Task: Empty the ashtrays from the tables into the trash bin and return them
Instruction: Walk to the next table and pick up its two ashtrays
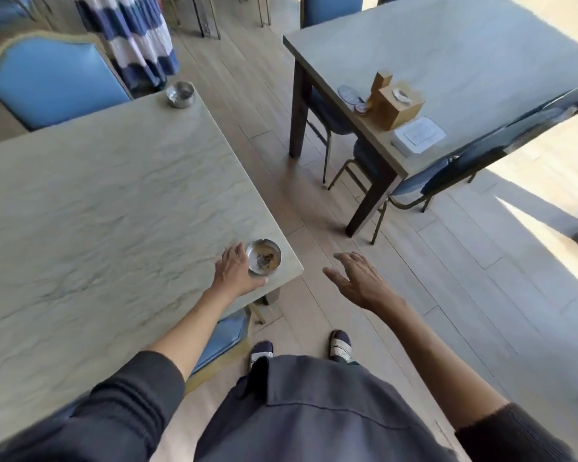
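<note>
1. Left hand (236, 271), centre-left of the frame: fingers and thumb curled round the side of the near ashtray (263, 260); the fingers wrap its upper-left wall, the thumb lies along its lower edge. Dark sleeve pushed up the forearm.
2. Near ashtray: round, metal, upright, with brown ash and dark debris in its bowl. It sits at the lower right corner of the near table (114, 201), close to the edge; whether it rests on the top or is just lifted cannot be told.
3. Right hand (357, 281), centre of the frame: fingers spread and relaxed, holding nothing, hanging over the floor to the right of the table corner, apart from the ashtray.
4. Near table: pale stone-patterned top, filling the left half of the frame.
5. Far ashtray (180, 94): second metal one, upper left of the frame, at the far corner of the same table, well apart from both hands.
6. Blue chair (47, 81): padded back with a gold frame, upper left, behind the near table.
7. Second table (464, 55): upper right, dark legs. On its near edge stand a wooden holder (397, 105), a white flat box (417, 135) and a small clear dish (349, 94).
8. Floor (447, 261): pale wood planks, with the person's two shoes at lower centre.
</note>
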